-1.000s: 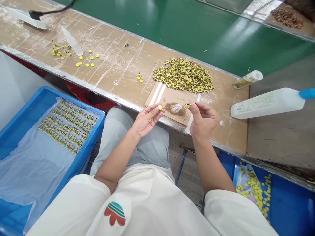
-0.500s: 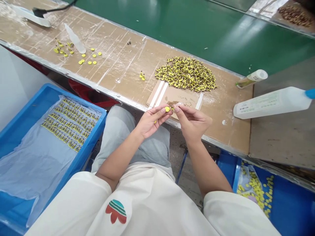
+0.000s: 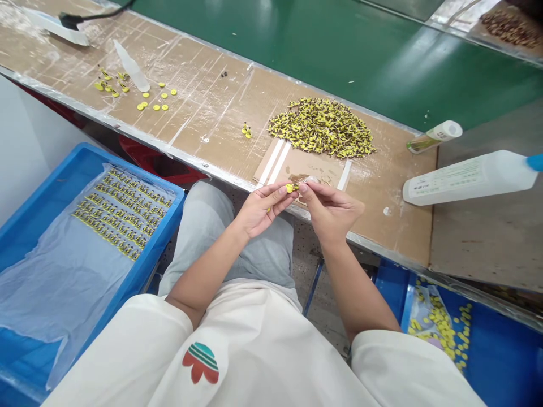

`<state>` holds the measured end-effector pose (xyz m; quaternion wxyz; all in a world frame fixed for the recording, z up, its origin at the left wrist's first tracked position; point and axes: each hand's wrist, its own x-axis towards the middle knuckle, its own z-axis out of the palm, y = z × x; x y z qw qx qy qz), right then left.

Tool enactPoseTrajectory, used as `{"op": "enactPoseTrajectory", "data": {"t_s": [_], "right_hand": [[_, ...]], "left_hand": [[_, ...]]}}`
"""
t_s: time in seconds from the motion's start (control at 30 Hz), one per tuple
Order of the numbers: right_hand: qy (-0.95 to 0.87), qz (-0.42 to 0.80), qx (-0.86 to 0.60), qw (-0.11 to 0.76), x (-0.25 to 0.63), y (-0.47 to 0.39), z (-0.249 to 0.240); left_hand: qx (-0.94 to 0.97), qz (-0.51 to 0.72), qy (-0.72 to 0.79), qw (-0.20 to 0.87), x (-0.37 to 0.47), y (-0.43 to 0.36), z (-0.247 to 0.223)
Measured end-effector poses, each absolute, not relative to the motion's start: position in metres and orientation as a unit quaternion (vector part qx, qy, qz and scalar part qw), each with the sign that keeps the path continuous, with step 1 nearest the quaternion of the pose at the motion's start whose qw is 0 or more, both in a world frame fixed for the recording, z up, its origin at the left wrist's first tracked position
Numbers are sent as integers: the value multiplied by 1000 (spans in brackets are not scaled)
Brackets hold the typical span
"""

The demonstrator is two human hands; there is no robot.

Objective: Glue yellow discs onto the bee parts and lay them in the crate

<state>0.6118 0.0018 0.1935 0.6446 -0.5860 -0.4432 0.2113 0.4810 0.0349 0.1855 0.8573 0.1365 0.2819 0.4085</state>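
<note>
My left hand pinches a round yellow disc between thumb and forefinger. Another bit of yellow shows lower down by its curled fingers. Close against it, my right hand is closed on a small yellow-and-brown piece, which meets the disc. A clear, shiny thing shows just behind the right fingertips; its kind cannot be made out. Both hands are over the near edge of a cardboard pad. Beyond the pad lies a big heap of small yellow-and-brown pieces.
Loose yellow discs and a white pointed bottle lie at left on the bench. A large white bottle and a small tube are at right. Blue trays flank my legs, the left one with rows of finished-looking pieces.
The yellow-and-brown piece in my right fingers has come onto the disc, which now looks more tilted. Both hands stay in nearly the same place; the view has shifted slightly.
</note>
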Motion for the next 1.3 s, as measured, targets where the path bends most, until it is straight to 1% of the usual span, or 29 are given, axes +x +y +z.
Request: {"op": "enactPoseTrajectory", "data": {"t_s": [0.17, 0.47, 0.7, 0.9, 1.13, 1.3], "right_hand": [[-453, 218, -576, 645, 611, 1, 192], [-484, 188, -571, 636, 609, 1, 194], [-479, 200, -570, 637, 608, 1, 193], [-497, 217, -583, 605, 608, 3, 196], [-512, 207, -574, 605, 604, 8, 199], [-526, 206, -556, 610, 605, 9, 201]], "left_hand": [[123, 413, 282, 857, 481, 36, 184], [141, 427, 278, 849, 481, 35, 182], [141, 434, 288, 842, 481, 35, 181], [135, 438, 312, 832, 481, 35, 180], [185, 462, 312, 809, 478, 29, 190], [186, 463, 330, 802, 475, 26, 198]]}}
